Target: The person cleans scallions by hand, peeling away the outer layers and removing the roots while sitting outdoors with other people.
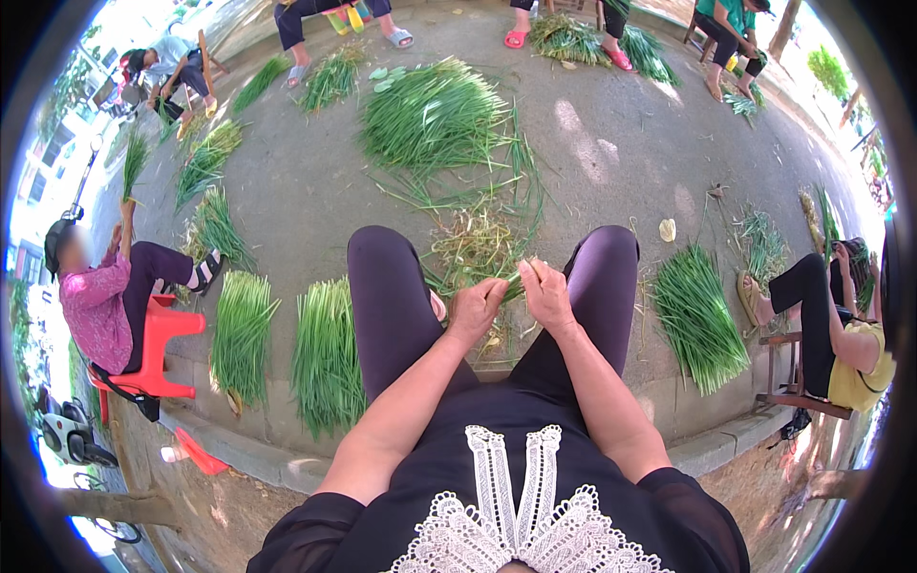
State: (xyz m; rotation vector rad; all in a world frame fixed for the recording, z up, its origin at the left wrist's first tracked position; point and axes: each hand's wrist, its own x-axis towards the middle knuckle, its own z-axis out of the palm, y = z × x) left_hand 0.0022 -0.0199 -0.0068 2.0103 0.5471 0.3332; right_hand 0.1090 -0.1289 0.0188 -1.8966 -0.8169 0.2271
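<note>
"Between our knees, what do we have in hand?"

"We have a small bunch of green stalks, low over the pavement. Our left grip is closed on it; our right grip is closed on it just beside, thumb uppermost. We cannot tell how many stalks it contains, because our fingers cover most of it."

"Which step do we take this to be?"

"We judge it to be picking over: separating withered parts from fresh ones."

"How do we perform it correctly?"

"We steady the bunch with one grip and draw away loose matter with the other. We keep the pressure light, since fresh leaves probably bruise or snap under a hard pinch. We work a few stalks at a time and keep the ends level."

"Where do we direct the waste?"

"We direct it to the pile of straw-coloured strands just ahead of our hands. We keep it apart from the large green heap beyond and from the neat bundles at our left."
</note>
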